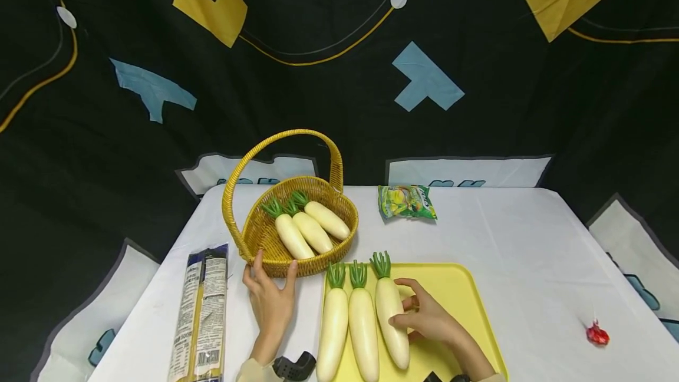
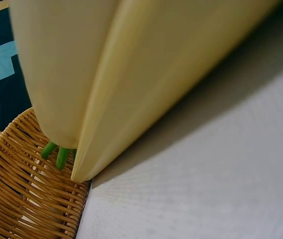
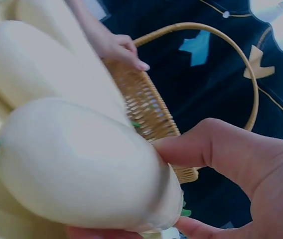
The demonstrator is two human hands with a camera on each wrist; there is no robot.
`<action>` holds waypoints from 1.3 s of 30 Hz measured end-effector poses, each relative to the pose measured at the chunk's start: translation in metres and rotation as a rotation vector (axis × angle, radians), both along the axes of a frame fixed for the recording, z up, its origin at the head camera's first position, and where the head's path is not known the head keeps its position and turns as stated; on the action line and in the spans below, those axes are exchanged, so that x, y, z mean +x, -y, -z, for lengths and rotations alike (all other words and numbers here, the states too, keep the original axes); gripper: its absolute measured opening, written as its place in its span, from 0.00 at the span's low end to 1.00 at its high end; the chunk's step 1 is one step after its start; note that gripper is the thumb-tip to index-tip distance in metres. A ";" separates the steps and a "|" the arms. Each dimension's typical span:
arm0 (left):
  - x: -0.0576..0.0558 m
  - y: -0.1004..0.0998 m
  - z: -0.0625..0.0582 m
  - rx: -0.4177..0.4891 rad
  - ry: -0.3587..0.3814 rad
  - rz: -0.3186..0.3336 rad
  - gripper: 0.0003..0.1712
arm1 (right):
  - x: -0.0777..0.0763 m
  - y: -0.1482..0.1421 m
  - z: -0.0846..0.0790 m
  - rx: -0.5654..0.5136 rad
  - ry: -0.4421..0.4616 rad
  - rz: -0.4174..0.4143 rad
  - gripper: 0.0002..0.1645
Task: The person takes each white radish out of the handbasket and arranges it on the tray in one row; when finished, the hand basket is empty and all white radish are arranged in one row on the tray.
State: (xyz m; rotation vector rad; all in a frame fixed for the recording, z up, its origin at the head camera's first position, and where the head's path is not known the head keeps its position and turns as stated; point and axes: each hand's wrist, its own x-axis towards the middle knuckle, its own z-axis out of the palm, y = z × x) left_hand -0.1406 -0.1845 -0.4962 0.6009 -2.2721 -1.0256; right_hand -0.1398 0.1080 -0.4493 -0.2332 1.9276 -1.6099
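My right hand (image 1: 428, 316) holds the rightmost of three white radishes, fingers and thumb about its side; this white radish (image 1: 391, 323) has a green leaf tuft. In the right wrist view the held radish fills the middle. Two more white radishes (image 1: 362, 332) lie beside it on a yellow tray (image 1: 451, 287). My left hand (image 1: 273, 299) touches the near wall of a wicker basket (image 1: 305, 267) with spread fingers. Three smaller-looking white radishes (image 1: 313, 231) lie inside the basket, tufts toward its far left. The left wrist view does not show the left hand.
A long pack of what looks like noodles (image 1: 204, 314) lies left of the basket. Behind the tray is a green and yellow snack bag (image 1: 406, 201). A small red wrapped item (image 1: 597, 333) sits at the right of the white table (image 1: 536, 252). The basket's handle (image 1: 228, 193) arches upward.
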 end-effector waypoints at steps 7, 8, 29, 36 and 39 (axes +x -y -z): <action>0.000 0.003 -0.001 0.002 0.001 -0.002 0.45 | 0.015 0.003 0.004 0.076 -0.042 -0.011 0.47; 0.000 0.003 -0.001 0.002 0.001 -0.001 0.45 | 0.016 0.003 0.003 0.095 -0.060 -0.015 0.48; 0.000 -0.001 0.000 -0.006 -0.010 -0.003 0.45 | -0.006 0.008 -0.025 0.224 -0.348 0.088 0.36; 0.001 -0.001 -0.001 -0.012 -0.015 -0.003 0.45 | -0.027 0.021 -0.036 0.000 -0.460 0.039 0.37; 0.001 -0.001 -0.001 -0.015 -0.017 -0.005 0.45 | -0.038 0.035 -0.041 -0.083 -0.436 0.031 0.36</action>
